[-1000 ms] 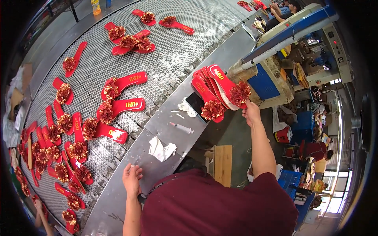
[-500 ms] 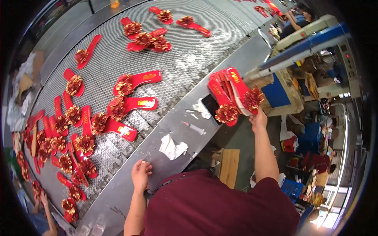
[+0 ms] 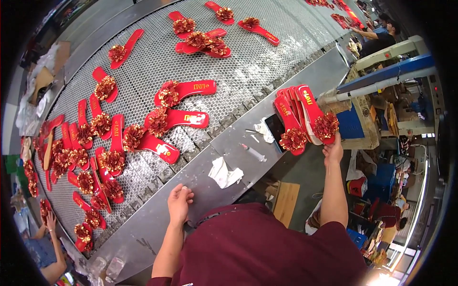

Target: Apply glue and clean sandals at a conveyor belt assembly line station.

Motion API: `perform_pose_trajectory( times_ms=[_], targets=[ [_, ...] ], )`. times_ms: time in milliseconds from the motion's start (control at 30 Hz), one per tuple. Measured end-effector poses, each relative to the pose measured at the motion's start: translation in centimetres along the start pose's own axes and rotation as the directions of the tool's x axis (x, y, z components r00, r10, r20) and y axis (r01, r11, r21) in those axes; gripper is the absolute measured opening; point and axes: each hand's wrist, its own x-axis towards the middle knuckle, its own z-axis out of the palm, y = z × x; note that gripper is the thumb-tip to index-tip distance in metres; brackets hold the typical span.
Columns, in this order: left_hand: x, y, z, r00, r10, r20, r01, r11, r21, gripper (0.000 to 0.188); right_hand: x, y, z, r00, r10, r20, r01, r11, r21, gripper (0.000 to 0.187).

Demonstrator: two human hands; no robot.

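Since the earlier frame, your whole view has shifted: the metal worktop (image 3: 198, 178) and all that lies on it now sit farther right, and both your hands have gone along with them. Your right hand (image 3: 333, 152) stays at the toe end of a red slipper (image 3: 312, 112), fingers clamped on it just below its red-and-gold rosette (image 3: 326, 125). That slipper lies on the right side of a fanned stack (image 3: 288, 112) of similar ones, at the worktop's outer edge. Your left hand (image 3: 180, 202) holds nothing; its fingers are loosely bent and apart, above the worktop's near part.

Just left of the stack, you have a dark phone (image 3: 273, 127), partly covered by it. Nearer to you lie a syringe (image 3: 254, 152) and a crumpled white cloth (image 3: 224, 173), the cloth being nearest your left hand. Beyond the worktop, more rosetted slippers (image 3: 191, 119) are spread over a pale mesh belt (image 3: 148, 78), some overlapping. At the far lower left, a co-worker's hand (image 3: 50, 223) is beside another slipper; you cannot tell whether it grips.
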Motion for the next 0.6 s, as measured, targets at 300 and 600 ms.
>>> perform_pose_trajectory(
  times_ms=[300,600],
  targets=[
    [-9.3,16.3,1.5,0.560,0.761,0.328,-0.527,0.632,-0.568,0.013,-5.9,1.3,1.0,0.914,-0.389,0.116,0.405,0.891,-0.205,0.030],
    [-13.5,24.4,3.6,0.190,0.756,0.626,-0.311,0.652,-0.692,0.005,-11.7,5.0,19.2,0.219,-0.323,0.921,0.904,0.422,-0.067,0.019]
  ],
)
